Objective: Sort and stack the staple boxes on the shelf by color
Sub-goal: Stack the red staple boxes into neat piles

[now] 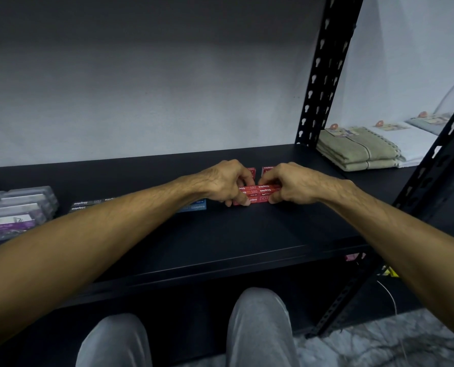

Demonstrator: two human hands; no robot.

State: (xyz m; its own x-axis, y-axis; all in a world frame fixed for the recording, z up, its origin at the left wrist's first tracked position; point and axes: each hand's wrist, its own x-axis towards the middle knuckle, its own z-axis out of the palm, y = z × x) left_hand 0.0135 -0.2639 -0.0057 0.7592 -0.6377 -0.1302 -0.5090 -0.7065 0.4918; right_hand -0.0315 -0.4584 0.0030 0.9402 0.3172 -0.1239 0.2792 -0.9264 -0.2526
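One view, taken from the head

The black shelf point(260, 234) is seen close, from above, looking forward and down.

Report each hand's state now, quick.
Left hand: fingers curled, grip on the left end of the red staple boxes.
Right hand: fingers curled, grip on the right end of the same boxes.

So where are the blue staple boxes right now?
In the head view, the blue staple boxes sit on the black shelf left of centre, beside the red staple boxes and partly hidden behind the left forearm.
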